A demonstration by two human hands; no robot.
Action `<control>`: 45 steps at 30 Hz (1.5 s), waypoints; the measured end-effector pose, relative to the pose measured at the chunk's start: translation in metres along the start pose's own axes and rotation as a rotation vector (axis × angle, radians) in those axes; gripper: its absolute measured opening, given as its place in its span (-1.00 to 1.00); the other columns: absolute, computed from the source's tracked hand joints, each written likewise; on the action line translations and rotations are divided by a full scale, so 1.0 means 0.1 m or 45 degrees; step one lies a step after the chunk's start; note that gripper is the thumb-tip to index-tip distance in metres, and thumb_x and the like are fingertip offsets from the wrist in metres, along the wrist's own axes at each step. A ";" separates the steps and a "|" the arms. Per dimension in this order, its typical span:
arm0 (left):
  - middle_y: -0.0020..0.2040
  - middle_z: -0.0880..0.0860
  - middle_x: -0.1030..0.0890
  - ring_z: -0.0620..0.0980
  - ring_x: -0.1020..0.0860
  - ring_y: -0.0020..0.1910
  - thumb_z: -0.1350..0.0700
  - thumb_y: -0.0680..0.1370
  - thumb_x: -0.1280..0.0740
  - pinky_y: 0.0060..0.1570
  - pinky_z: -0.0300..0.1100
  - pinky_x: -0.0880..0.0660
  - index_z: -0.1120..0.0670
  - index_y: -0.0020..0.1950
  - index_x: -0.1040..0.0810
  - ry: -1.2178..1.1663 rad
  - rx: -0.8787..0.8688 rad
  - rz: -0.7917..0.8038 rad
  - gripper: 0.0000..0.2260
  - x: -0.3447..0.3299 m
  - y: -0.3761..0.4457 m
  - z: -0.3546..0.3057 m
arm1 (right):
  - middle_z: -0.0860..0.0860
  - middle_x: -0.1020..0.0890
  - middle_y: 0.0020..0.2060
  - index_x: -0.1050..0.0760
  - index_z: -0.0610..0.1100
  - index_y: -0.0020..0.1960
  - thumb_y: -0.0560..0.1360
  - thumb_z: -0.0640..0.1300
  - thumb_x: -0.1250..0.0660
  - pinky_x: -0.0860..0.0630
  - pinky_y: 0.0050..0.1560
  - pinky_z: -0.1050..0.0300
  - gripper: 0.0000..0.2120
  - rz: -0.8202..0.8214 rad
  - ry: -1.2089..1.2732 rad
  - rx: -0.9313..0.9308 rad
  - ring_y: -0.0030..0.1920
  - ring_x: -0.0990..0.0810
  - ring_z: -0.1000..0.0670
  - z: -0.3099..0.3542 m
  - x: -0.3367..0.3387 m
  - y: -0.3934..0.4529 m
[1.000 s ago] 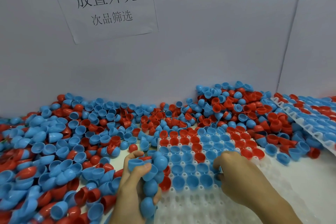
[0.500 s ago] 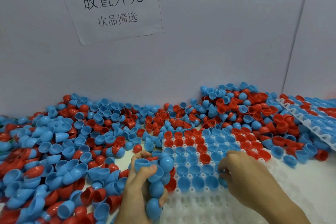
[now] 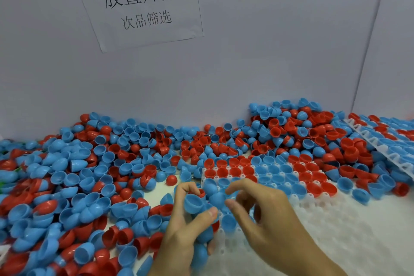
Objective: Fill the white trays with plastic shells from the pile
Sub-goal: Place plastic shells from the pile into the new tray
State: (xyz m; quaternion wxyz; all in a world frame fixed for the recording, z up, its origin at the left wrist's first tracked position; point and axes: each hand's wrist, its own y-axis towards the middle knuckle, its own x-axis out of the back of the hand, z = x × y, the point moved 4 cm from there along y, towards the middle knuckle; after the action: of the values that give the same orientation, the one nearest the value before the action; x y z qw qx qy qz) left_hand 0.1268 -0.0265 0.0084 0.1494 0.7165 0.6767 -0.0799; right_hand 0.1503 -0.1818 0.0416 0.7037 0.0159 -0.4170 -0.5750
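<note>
A wide pile of red and blue plastic shells [image 3: 94, 177] covers the table's left and back. A white tray [image 3: 336, 237] lies in front of me, its far rows filled with red and blue shells, its near cells bare. My left hand [image 3: 186, 235] grips a handful of blue shells [image 3: 195, 203], one held up between thumb and fingers. My right hand [image 3: 266, 215] hovers over the tray's left part, right beside the left hand. Its thumb and forefinger are curled and apart, with nothing between them.
A second white tray [image 3: 380, 148], filled with shells, lies tilted at the far right on the pile. A paper sign [image 3: 139, 4] hangs on the grey wall behind. A bare strip of table [image 3: 154, 195] shows left of my left hand.
My right hand has moved left from the tray's middle cells to my left hand and opened its fingers. My left hand still holds its shells.
</note>
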 end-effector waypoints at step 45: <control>-0.17 0.14 -0.67 0.00 -0.40 -0.51 0.10 0.41 -0.32 -0.60 -0.21 -0.34 -0.03 -0.02 -0.60 -0.166 0.109 -0.320 -0.82 0.15 0.08 0.11 | 0.12 -0.63 -0.01 -0.64 0.08 0.10 0.50 -0.16 -0.44 -0.60 -0.12 0.26 -0.77 0.413 -0.831 -0.748 -0.13 -0.59 0.13 -0.76 0.55 -0.09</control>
State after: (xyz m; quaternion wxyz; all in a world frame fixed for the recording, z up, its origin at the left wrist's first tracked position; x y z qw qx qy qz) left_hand 0.1366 -0.0162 -0.0058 0.1513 0.6250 0.7460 -0.1732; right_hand 0.1888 -0.2650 0.0193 0.5912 -0.4310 -0.4331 -0.5264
